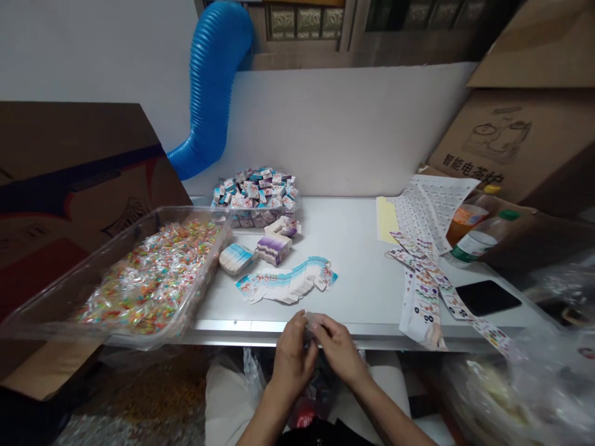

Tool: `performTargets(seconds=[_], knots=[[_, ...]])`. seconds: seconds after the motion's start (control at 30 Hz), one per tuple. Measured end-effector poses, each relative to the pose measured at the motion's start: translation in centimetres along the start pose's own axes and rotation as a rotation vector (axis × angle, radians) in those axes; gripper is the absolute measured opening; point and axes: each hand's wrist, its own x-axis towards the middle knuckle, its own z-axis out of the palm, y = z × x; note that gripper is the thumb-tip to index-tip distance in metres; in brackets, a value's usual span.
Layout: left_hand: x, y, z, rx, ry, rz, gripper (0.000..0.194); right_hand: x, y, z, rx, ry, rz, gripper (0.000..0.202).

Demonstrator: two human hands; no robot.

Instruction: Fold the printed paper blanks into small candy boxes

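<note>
My left hand [294, 350] and my right hand [338, 347] meet at the table's front edge, fingers closed together. Between their fingertips is a small pale piece [314, 319], mostly covered, whose kind I cannot make out. Just beyond them, a fanned row of flat printed cartons [290, 282], white with blue ends, lies across the table. Behind that row sit a stack of blue-and-white cartons [236, 258], a purple-and-white stack [273, 248] and a few loose cartons [283, 227].
A clear tray [174, 328] of small colourful wrapped packets stands left, beside a large cardboard box [69, 186]. Folded little boxes [255, 192] fill a clear bin at the back. On the right are sticker strips [425, 297], a black phone [488, 297], bottles [478, 241] and plastic bags [534, 384].
</note>
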Motion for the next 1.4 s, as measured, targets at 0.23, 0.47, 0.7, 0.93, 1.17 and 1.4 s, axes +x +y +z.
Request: performTargets(seconds=[0.23,0.47,0.7,0.93,1.17,1.4], knots=[[-0.6,0.5,-0.3,-0.014,-0.017,-0.063,0.053,-0.3,0.0,-0.2,-0.308,0.032,-0.075,0.036],[-1.3,-1.1,-0.5,0.083,-0.100,0.073,0.062,-0.6,-1.2,-0.5,-0.895,-0.109,-0.320,0.038],[-1.5,-1.4,-1.0,0.021,-0.169,0.031,0.063,-1.6,0.5,-0.5,-1.046,-0.111,-0.510,0.049],[-1.4,-1.2,-1.0,-0.065,-0.169,-0.105,0.060,-2.4,2.6,0.7,-0.951,0.100,-0.513,0.044],[-3.0,-1.6,-0.7,0.129,-0.176,-0.008,0.054,1.8,2.8,-2.9,-0.701,-0.053,-0.263,0.037],[-2.9,-1.1,-0.8,0.337,-0.167,0.040,0.062,10.1,4.4,-5.6,-1.193,0.080,-0.133,0.056]])
